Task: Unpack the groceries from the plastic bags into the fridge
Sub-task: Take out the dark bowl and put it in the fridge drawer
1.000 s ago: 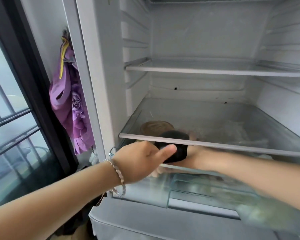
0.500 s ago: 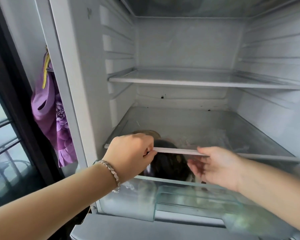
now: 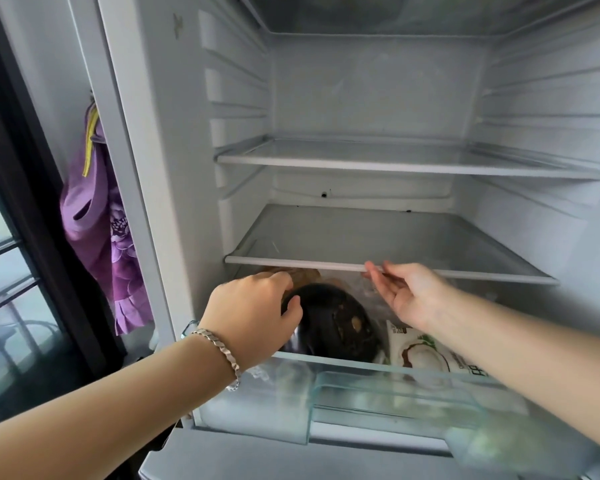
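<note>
The fridge stands open. A dark, round, glossy item (image 3: 333,320) lies in the pulled-out clear crisper drawer (image 3: 357,393). My left hand (image 3: 253,313), with a silver bracelet on the wrist, has its fingers curled over the item's upper left side and its thumb on the front. My right hand (image 3: 409,292) is to the right of it, fingers apart and empty, its fingertips touching the front edge of the lower glass shelf (image 3: 326,237). A white package with a coconut picture (image 3: 423,355) lies in the drawer at the right. A brownish item (image 3: 305,273) sits behind, mostly hidden.
The upper glass shelf (image 3: 395,157) holds nothing. A purple flowered cloth (image 3: 97,237) hangs on the wall left of the fridge. A dark-framed window with railings (image 3: 7,271) is at the far left. Crumpled clear plastic (image 3: 368,289) lies in the drawer behind my right hand.
The dark item went from in front of the shelf edge down into the drawer with my left hand. My right hand came out from under it and rose to the shelf edge.
</note>
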Demonstrator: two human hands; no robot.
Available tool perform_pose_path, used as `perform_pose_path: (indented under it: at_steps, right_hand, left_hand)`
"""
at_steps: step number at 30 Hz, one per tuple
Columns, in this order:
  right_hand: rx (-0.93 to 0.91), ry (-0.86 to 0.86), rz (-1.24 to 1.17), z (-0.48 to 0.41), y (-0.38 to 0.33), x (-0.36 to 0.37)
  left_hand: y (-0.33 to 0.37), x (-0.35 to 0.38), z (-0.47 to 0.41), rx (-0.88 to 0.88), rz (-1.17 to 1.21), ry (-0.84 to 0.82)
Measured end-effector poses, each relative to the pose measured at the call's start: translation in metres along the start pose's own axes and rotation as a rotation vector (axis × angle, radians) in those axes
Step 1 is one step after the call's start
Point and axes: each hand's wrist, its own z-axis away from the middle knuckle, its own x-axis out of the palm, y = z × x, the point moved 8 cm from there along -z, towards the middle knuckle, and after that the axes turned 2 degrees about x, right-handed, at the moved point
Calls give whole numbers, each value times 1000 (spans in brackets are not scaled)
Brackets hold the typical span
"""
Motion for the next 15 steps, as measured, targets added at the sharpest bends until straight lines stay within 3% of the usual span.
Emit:
perform_pose_path:
  at_steps: [7,9,12,15]
  right_hand:
    - [80,17,38,-7,4,2]
    - [129,17,144,-5,9,2]
    - [108,-58,657,4,14,5]
    - [-37,-302,1196,23,19,33]
  left_hand:
    - [-9,12,-7,-66,51,-161]
    - [-13,18,-8,-82,91,-236]
    - [-22,31,-4,-136,152,-366]
    - [-28,34,-6,-131,103,-454]
